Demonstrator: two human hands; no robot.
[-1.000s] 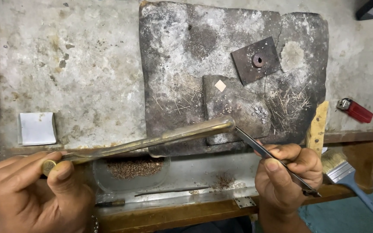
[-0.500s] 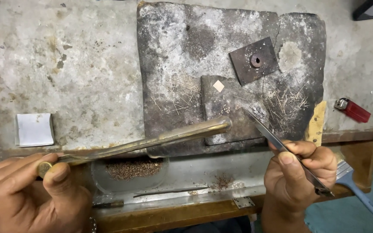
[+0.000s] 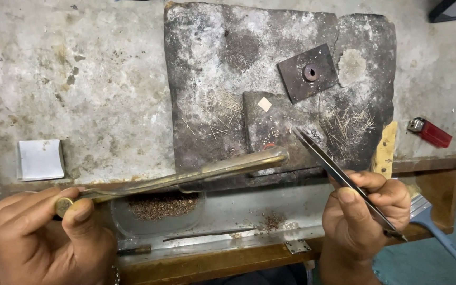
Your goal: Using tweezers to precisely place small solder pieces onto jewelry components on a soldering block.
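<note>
Stained grey workbench (image 3: 80, 84) carrying charred soldering block (image 3: 212, 63) by far edge. Left hand (image 3: 43, 237) pinching brass blowpipe (image 3: 186, 177), tip lying over block's near edge. Right hand (image 3: 368, 211) clamping tweezers (image 3: 339, 177), points hovering beside small square plate (image 3: 264, 104).

The right hand (image 3: 362, 211) drew back from the brass blowpipe (image 3: 186, 177). Its tweezers (image 3: 339, 177) lifted their tips away from the pipe's end toward the charred block (image 3: 212, 63).

Left hand (image 3: 43, 237) lower left of frame, fingers curled, thumb on top, pinching closed. Right hand (image 3: 365, 211) lower right, thumb and forefinger pinched together, remaining fingers folded, wrist running off the bottom edge.
</note>
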